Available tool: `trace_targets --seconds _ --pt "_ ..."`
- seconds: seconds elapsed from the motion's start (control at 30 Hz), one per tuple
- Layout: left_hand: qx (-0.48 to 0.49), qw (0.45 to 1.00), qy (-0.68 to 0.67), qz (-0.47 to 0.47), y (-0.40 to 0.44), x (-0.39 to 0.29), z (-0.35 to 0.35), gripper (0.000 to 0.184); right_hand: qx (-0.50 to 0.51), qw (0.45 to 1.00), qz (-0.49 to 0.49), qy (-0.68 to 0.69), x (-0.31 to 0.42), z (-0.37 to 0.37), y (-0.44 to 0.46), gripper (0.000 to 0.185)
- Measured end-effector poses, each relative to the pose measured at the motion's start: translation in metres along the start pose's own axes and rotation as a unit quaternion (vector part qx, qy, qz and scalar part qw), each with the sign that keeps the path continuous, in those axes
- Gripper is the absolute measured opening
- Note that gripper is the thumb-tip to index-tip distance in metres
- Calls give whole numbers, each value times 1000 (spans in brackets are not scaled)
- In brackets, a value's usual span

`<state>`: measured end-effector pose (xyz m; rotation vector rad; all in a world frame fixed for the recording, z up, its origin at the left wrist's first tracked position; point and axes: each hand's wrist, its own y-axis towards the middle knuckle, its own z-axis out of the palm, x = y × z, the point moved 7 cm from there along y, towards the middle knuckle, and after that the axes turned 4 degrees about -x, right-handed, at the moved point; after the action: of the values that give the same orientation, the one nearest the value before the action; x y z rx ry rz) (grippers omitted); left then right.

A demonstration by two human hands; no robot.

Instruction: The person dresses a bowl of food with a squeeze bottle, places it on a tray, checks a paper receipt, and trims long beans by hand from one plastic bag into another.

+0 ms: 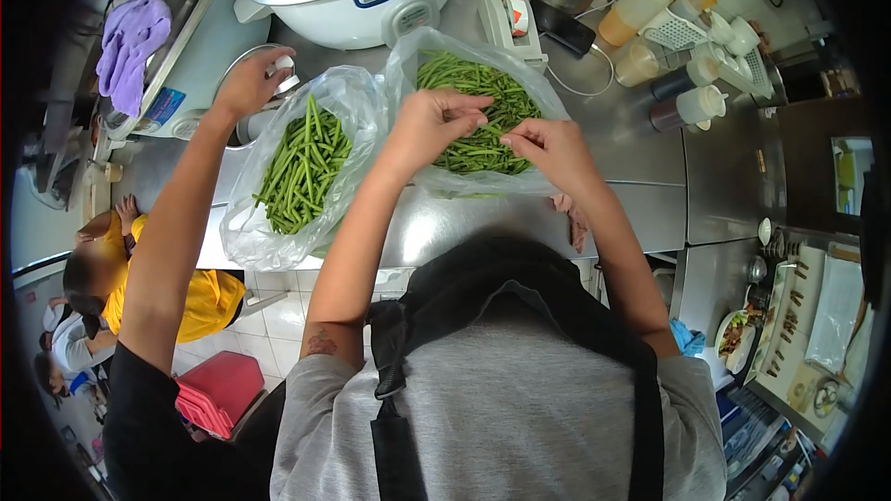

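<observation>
My left hand [438,126] and my right hand [554,150] are close together above a clear plastic bag [408,60] full of green beans [464,74]. The fingers of both are pinched, apparently on a thin green bean between them, which is mostly hidden by the fingertips. Left of my left forearm, a second clear bag [243,237] lies open with more green beans [304,172] in it, loosely piled.
At left a co-worker's arm reaches in, its hand [255,83] at a small white object. Rice cookers [343,23] stand behind the bags on the steel counter [640,144]. Squeeze bottles [687,109] are at right. A person in yellow [200,306] is lower left.
</observation>
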<state>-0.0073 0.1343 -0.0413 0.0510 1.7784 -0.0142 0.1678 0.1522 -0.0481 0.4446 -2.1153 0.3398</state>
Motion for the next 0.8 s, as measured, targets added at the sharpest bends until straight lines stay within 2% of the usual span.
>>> trace_targets --seconds 0.07,0.17,0.27,0.37,0.47,0.57,0.63,0.8 --pt "16 995 88 55 -4 -10 3 24 -12 1000 -8 12 2 -2 1 18" --pt "29 996 61 -52 -8 10 7 19 -4 983 36 182 4 1 1 16" --pt "-6 1000 5 8 -7 19 8 20 -21 949 58 310 -9 13 5 14" --pt "-51 996 -54 -58 -10 40 13 20 -97 967 22 233 -10 14 4 12" --pt "-102 976 -146 -123 -19 40 20 20 -184 968 -63 157 4 6 2 8" --pt "-142 953 -233 -131 -18 49 22 21 -167 976 -127 54 12 12 1 7" --pt "-181 932 -283 -134 -17 51 22 21 -139 981 -129 33 10 18 0 7" --pt "-233 927 -275 -102 -14 54 15 21 -119 984 -125 -48 12 19 0 8"
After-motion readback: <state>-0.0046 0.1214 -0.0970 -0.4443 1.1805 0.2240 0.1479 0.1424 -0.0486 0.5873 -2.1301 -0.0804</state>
